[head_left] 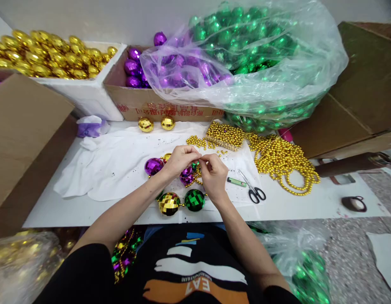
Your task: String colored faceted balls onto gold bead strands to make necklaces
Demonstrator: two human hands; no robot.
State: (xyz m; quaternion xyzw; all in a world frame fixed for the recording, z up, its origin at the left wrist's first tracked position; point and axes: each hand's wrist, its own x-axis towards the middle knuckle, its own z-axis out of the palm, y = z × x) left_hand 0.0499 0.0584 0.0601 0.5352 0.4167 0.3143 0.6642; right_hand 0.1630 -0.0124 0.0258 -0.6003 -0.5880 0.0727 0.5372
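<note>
My left hand (pixel 182 160) and my right hand (pixel 214 175) meet over the middle of the white cloth, thumbs and forefingertips pinched together. What they pinch is too small to make out. Beneath and around them lies a strand of large faceted balls joined by small gold beads. In it I see a purple ball (pixel 154 166), a gold ball (pixel 169 203) and a green ball (pixel 194 199) close to my body. Another purple ball (pixel 186 175) shows between my wrists, partly hidden. Right of my right hand are a green lighter (pixel 236 182) and black-handled scissors (pixel 256 193).
Gold bead strings (pixel 277 160) lie right of a clear box of gold beads (pixel 225 134). Behind stand a white foam box (pixel 84 95) of gold balls, a carton (pixel 132 101) of purple balls and a plastic bag (pixel 277 84) of green balls. A tape roll (pixel 354 203) sits far right.
</note>
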